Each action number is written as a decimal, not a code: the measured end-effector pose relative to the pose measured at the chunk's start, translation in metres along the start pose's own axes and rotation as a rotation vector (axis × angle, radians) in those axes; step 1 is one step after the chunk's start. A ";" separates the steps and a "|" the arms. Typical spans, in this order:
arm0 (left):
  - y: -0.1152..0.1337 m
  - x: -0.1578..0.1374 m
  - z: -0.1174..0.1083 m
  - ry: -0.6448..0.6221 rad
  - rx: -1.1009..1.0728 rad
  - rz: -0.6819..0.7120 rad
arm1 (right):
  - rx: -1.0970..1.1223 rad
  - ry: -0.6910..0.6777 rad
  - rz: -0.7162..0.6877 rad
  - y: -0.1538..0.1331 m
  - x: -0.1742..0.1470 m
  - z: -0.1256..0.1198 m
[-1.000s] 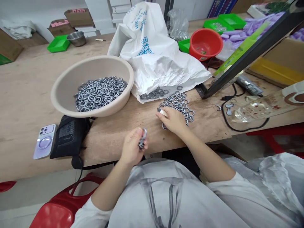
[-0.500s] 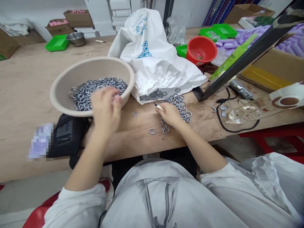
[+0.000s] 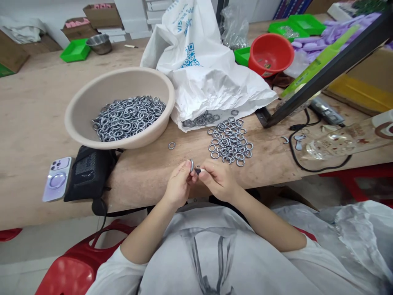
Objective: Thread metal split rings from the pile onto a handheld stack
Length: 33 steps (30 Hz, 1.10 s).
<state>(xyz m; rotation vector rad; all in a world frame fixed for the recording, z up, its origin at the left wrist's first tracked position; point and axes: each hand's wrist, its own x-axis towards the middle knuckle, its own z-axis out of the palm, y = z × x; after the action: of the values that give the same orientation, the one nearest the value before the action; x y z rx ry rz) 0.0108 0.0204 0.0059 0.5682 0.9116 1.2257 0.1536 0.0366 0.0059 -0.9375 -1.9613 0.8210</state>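
My left hand [image 3: 179, 183] is closed at the table's front edge, pinching a grey metal ring [image 3: 192, 165] upright between thumb and fingers. Close beside it, my right hand [image 3: 219, 179] is closed round a small white-handled tool with a dark tip [image 3: 198, 171]. The tip points at the ring; whether they touch I cannot tell. Beyond my right hand lies a loose pile of similar rings [image 3: 231, 141]. One single ring [image 3: 172, 145] rests apart on the wood. To the left, a beige basin [image 3: 75, 123] holds a heap of rings [image 3: 129, 119].
A white woven sack [image 3: 211, 78] lies behind the pile, rings at its mouth. Left are a black pouch [image 3: 82, 174] and a phone [image 3: 57, 179]. Right are a slanted black post [image 3: 307, 94], a red bowl [image 3: 287, 53], a cable [image 3: 293, 153] and a clear bottle [image 3: 334, 145].
My left hand has come from over the basin to the front edge and now holds a ring. My right hand has drawn back from the pile. A loose ring is gone from the front of the table.
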 end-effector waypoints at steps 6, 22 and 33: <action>-0.003 -0.007 0.004 0.044 -0.060 -0.020 | -0.327 -0.028 -0.084 -0.004 0.001 -0.001; -0.001 -0.030 -0.033 -0.091 0.045 -0.055 | -0.610 -0.125 0.350 0.026 0.066 0.006; 0.019 -0.015 -0.077 0.231 -0.166 -0.079 | -0.894 -0.461 0.109 0.031 0.112 0.058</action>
<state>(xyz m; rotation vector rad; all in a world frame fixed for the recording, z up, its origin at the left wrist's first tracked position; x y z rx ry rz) -0.0650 0.0032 -0.0162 0.2591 1.0039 1.2985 0.0681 0.1341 -0.0037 -1.4530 -2.7772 0.1703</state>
